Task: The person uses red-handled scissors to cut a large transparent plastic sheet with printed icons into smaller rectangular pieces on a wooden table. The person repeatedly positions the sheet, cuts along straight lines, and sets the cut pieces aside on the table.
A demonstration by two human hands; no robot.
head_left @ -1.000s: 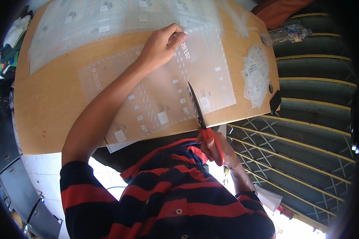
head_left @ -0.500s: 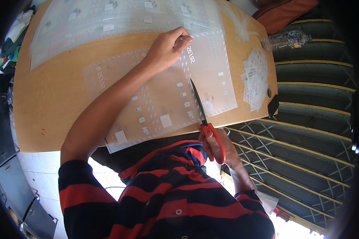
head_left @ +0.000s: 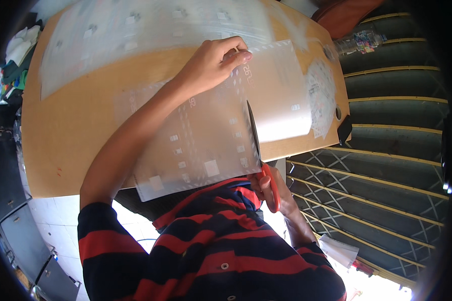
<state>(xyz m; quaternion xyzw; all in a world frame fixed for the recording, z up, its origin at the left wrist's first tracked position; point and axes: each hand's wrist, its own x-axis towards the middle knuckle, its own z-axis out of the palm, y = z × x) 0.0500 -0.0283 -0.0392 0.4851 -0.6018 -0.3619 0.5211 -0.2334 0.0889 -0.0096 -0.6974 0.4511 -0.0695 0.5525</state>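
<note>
Upper centre, the left hand's grip (head_left: 218, 62) pinches a printed translucent sheet (head_left: 206, 130) over the wooden worktop (head_left: 75, 135). Lower right of centre, the right hand's grip (head_left: 284, 186) holds red-handled scissors (head_left: 253, 129), blades pointing upward. A clear bottle (head_left: 359, 43) shows upper right.

a pale wooden table (head_left: 70, 145) is taking up the upper middle of the scene. at left, dark grey cabinets (head_left: 24, 226) are standing beside a white tiled floor (head_left: 60, 220). along the right, a dark, yellow-barred lattice barrier (head_left: 397, 143) is stretching past the table's edge, and bright light (head_left: 366, 287) is glaring near its lower end.
</note>
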